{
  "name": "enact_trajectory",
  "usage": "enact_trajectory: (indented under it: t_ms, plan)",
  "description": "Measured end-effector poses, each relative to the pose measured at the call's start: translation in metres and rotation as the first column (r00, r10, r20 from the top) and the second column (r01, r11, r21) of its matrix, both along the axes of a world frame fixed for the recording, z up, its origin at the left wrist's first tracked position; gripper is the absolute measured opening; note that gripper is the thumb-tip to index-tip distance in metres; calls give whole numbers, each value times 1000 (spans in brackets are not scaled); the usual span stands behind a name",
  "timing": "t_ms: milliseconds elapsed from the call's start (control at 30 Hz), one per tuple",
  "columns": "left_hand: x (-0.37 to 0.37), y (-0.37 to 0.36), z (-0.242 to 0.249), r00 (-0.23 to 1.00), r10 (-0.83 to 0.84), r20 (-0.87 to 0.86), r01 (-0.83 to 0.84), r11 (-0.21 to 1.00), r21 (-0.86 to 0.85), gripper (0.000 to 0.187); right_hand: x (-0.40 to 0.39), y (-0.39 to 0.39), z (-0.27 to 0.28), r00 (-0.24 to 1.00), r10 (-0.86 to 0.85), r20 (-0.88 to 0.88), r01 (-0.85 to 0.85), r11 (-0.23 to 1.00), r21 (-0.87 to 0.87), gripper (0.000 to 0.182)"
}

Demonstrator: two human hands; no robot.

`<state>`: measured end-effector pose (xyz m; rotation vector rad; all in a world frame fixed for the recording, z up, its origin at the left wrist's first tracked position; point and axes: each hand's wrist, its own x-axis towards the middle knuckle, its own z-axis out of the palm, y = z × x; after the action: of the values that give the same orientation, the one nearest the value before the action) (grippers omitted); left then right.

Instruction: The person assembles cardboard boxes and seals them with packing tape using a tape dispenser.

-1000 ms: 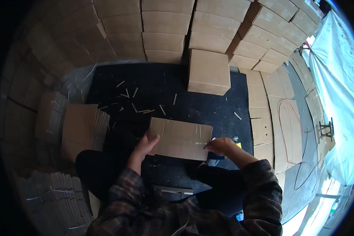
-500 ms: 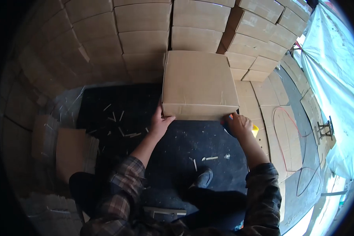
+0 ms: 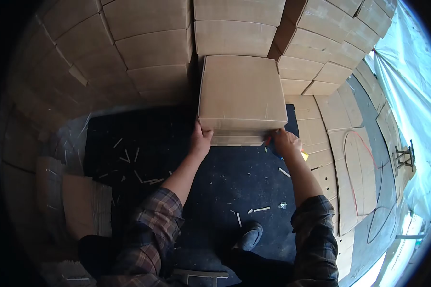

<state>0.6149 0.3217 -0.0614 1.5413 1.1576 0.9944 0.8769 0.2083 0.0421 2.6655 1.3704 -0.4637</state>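
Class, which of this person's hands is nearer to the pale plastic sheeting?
Right. The right hand is at the near right corner of the box, with the sheeting off to its right. The left hand is at the near left corner, farther from the sheeting.

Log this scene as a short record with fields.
Left hand: grips box at near left corner
Right hand: at box's near right corner; yellow item beside it, partly hidden
Below: lower box, contact unclear
Behind: stacked boxes
Floor: black mat with scraps, shoe
Right side: flat cardboard
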Motion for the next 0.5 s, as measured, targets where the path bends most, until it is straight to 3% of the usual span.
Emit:
enact_trajectory:
  t_ms: [67, 133, 233, 367, 433, 500]
  plan:
    - [5, 2, -2, 999, 44, -13, -44, 999, -30, 52, -1, 3, 7, 1000, -23, 9, 23, 1000, 4, 39]
    - [2, 3, -4, 984, -11, 178, 13, 1000, -12, 54, -3, 6, 7, 1000, -15, 7, 15, 1000, 24, 40]
    - [-12, 0, -2, 981, -57, 186, 70, 995, -68, 65, -4, 3, 5, 1000, 7, 6, -7, 1000, 5, 41]
    - [-12, -5, -15, 993, -49, 105, 54, 998, -44, 65, -5, 1, 2, 1000, 12, 6, -12, 1000, 6, 40]
    - [-5, -4, -14, 997, 28, 71, -27, 1000, -15, 56, -7, 0, 5, 1000, -10, 3, 10, 1000, 15, 39]
    - [-11, -9, -7, 1000, 4, -16, -4, 1000, 2, 65, -9, -9, 13, 1000, -5, -15, 5, 1000, -2, 42]
